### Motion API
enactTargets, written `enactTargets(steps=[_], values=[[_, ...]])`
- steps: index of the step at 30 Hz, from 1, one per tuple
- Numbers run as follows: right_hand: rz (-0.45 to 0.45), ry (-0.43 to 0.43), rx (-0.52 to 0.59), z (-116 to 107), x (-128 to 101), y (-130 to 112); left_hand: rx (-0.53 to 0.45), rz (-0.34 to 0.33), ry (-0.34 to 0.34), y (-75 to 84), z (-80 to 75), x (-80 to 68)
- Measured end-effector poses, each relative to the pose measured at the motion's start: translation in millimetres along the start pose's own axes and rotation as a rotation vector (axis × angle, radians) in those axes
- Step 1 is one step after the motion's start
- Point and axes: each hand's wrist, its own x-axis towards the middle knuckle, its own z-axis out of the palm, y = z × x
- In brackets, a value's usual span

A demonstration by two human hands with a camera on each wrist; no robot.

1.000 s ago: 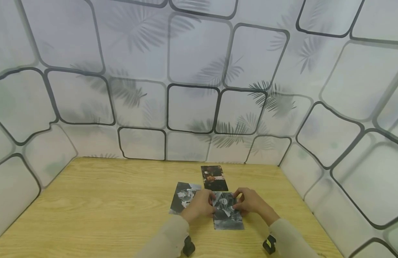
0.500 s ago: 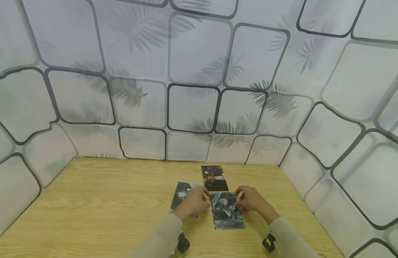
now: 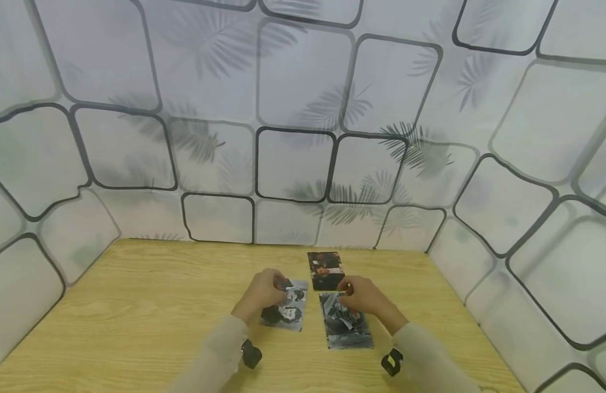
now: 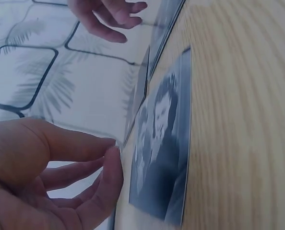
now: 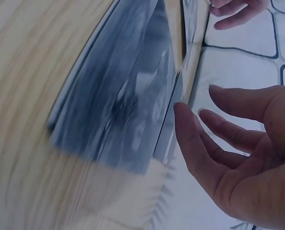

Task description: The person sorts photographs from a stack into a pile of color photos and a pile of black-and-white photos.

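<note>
Both hands have left the middle photo since the earlier frames. Left hand (image 3: 261, 292) has shifted left and toward the back, now at the far left corner of the left photo (image 3: 285, 311), which is uncovered and shows its black-and-white print. Right hand (image 3: 364, 297) has slid back a bit and now hovers over the far end of the middle photo (image 3: 346, 327), near the gap between it and the dark photo (image 3: 325, 270).

Left hand: fingers loosely curled, thumb and fingertips close together at the photo's far corner; the head view does not settle whether they pinch it, and the left wrist view shows the fingers (image 4: 85, 153) relaxed just beside the photo's edge (image 4: 164, 158), holding nothing. Right hand: fingers (image 5: 214, 143) spread and slack in the right wrist view, next to the blurred photo edge (image 5: 128, 105), gripping nothing.

All three photos lie flat on the wooden table (image 3: 136, 316), right of its centre. Dark photo sits nearest the back edge; middle photo lies directly in front of it, toward the front edge; left photo lies just beside the middle one, slightly tilted. Patterned wall panels (image 3: 293, 164) stand around the table's back and side edges. Beige sleeves (image 3: 209, 360) cover both forearms.
</note>
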Motion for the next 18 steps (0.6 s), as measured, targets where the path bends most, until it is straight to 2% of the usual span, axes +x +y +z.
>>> enactTargets(steps=[5, 11, 14, 18], values=[[-0.005, 0.011, 0.062, 14.3, 14.4, -13.8, 0.056, -0.014, 0.062, -10.4, -13.5, -1.3], [-0.025, -0.006, 0.176, 31.0, 28.1, -29.3, 0.039, -0.047, 0.063, -14.6, -21.0, -3.5], [-0.014, -0.009, 0.176, 40.4, 33.5, -34.0, 0.025, -0.066, 0.047, -15.8, -21.1, -4.1], [0.016, 0.006, 0.11, 51.2, 38.5, -38.8, 0.006, -0.083, 0.035, -18.0, -19.3, -5.2]])
